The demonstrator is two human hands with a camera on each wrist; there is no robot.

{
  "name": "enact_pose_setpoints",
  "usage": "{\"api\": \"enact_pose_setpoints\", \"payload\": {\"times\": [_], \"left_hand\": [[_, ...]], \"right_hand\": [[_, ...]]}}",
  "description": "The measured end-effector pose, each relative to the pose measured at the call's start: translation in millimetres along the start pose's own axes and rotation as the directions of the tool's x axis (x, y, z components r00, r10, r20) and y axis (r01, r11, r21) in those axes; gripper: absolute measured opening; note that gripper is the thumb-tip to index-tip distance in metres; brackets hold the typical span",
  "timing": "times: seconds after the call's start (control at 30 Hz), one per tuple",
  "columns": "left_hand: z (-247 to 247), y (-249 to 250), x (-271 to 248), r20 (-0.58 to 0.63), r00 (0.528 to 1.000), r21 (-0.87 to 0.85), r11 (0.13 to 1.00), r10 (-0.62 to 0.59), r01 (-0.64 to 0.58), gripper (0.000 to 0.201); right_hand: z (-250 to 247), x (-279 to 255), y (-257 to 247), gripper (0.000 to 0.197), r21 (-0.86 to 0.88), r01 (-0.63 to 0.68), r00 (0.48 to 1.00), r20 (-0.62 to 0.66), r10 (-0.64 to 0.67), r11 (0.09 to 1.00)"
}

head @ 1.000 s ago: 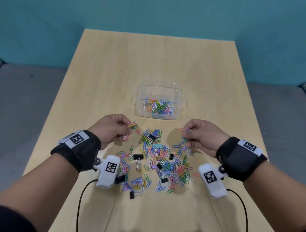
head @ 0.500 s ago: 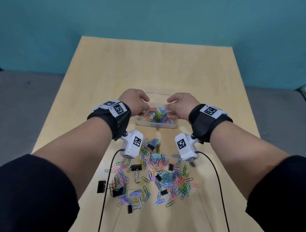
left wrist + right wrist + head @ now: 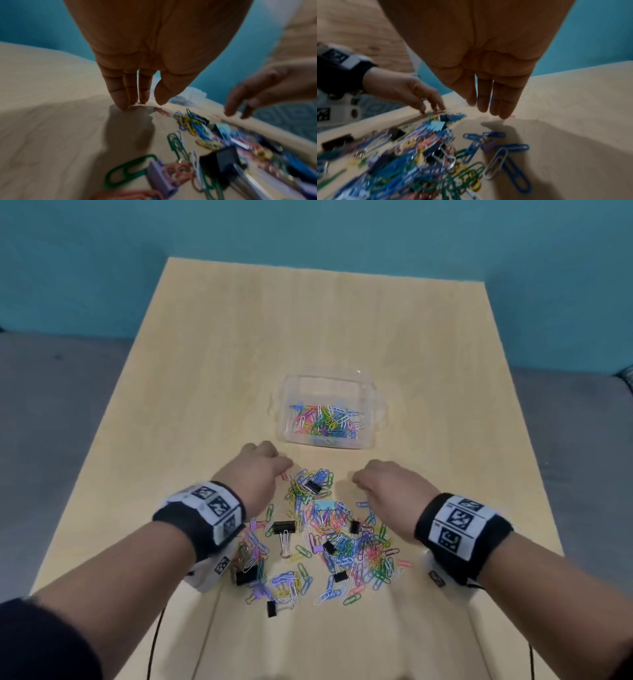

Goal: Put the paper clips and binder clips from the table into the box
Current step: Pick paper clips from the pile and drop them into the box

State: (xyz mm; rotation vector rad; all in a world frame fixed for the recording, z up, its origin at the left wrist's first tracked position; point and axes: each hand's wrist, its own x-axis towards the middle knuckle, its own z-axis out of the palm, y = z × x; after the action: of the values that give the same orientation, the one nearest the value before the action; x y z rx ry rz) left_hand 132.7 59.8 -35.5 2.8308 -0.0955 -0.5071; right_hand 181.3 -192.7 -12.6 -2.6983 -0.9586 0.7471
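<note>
A clear plastic box (image 3: 371,392) holding colourful paper clips stands at mid table. In front of it lies a spread pile of paper clips (image 3: 346,546) mixed with black binder clips (image 3: 283,527) and a light blue one (image 3: 323,505). My left hand (image 3: 275,469) reaches down at the pile's far left edge; in the left wrist view its straight fingers (image 3: 120,97) touch the bare table beside a red clip (image 3: 163,112). My right hand (image 3: 361,481) hovers at the pile's far right edge with fingers (image 3: 503,105) extended downward and nothing held.
The wooden table (image 3: 205,371) is bare beyond the box and on both sides of the pile. Black cables (image 3: 156,642) run off the near edge. Grey floor and a teal wall surround the table.
Both hands carried clips from the pile to the box, let them go there, and have come back down to the pile's far edge holding nothing.
</note>
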Motion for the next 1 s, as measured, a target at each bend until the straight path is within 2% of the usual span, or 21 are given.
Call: {"api": "enact_pose_setpoints", "payload": {"times": [0.1, 0.17, 0.27, 0.33, 0.43, 0.5, 0.6, 0.7, 0.8, 0.87, 0.93, 1.0], "left_hand": [[6.7, 18.4, 13.0, 0.02, 0.995, 0.072, 0.992, 0.101, -0.103, 0.069], [7.4, 26.7, 21.8, 0.024, 0.991, 0.108, 0.986, 0.128, -0.13, 0.063], [12.0, 24.9, 23.9, 0.02, 0.991, 0.128, 0.983, 0.129, -0.13, 0.05], [15.4, 18.9, 15.1, -0.005, 0.991, 0.138, 0.981, 0.137, -0.135, 0.047], [21.9, 4.5, -2.3, -0.042, 0.988, 0.145, 0.979, 0.149, -0.141, 0.039], [22.9, -1.6, -11.9, -0.059, 0.991, 0.106, 0.988, 0.121, -0.115, 0.037], [26.3, 1.7, -17.2, -0.087, 0.988, 0.088, 0.989, 0.126, -0.118, 0.044], [30.9, 15.6, -17.3, -0.044, 0.987, 0.135, 0.98, 0.154, -0.147, 0.051], [32.7, 24.2, -22.1, -0.024, 0.988, 0.121, 0.982, 0.152, -0.148, 0.043], [32.8, 22.6, -27.1, -0.028, 0.992, 0.032, 0.992, 0.123, -0.122, 0.044], [32.6, 19.0, -31.3, -0.036, 0.994, -0.045, 0.994, 0.102, -0.103, 0.055], [32.0, 18.0, -30.8, -0.009, 0.991, 0.011, 0.991, 0.133, -0.133, 0.067]], "right_hand": [[3.0, 14.9, -12.3, 0.044, -0.075, 0.048, 0.999, -0.005, -0.049, 0.996], [3.2, 26.3, -19.8, 0.05, -0.124, 0.093, 0.996, 0.004, -0.093, 0.988], [6.5, 34.9, -28.8, 0.066, -0.203, 0.186, 0.981, 0.085, -0.172, 0.961], [10.9, 32.5, -28.2, 0.071, -0.281, 0.207, 0.975, 0.132, -0.176, 0.937], [19.9, 17.5, -17.2, 0.068, -0.375, 0.21, 0.976, 0.137, -0.17, 0.903], [23.6, 7.9, -10.8, 0.06, -0.388, 0.194, 0.98, 0.116, -0.161, 0.901], [22.4, 6.8, -11.2, 0.054, -0.309, 0.136, 0.99, 0.065, -0.122, 0.941], [22.1, 9.4, -20.1, 0.066, -0.263, 0.126, 0.992, 0.057, -0.115, 0.956], [27.6, 1.7, -24.8, 0.064, -0.262, 0.125, 0.991, 0.078, -0.108, 0.957], [28.0, -8.5, -20.2, 0.06, -0.175, 0.117, 0.993, 0.031, -0.113, 0.978], [23.8, -21.0, -10.3, 0.057, -0.016, 0.02, 0.997, -0.069, -0.021, 1.0], [19.5, -33.7, 1.5, 0.049, 0.132, -0.114, 0.973, -0.184, 0.137, 0.985]]}}
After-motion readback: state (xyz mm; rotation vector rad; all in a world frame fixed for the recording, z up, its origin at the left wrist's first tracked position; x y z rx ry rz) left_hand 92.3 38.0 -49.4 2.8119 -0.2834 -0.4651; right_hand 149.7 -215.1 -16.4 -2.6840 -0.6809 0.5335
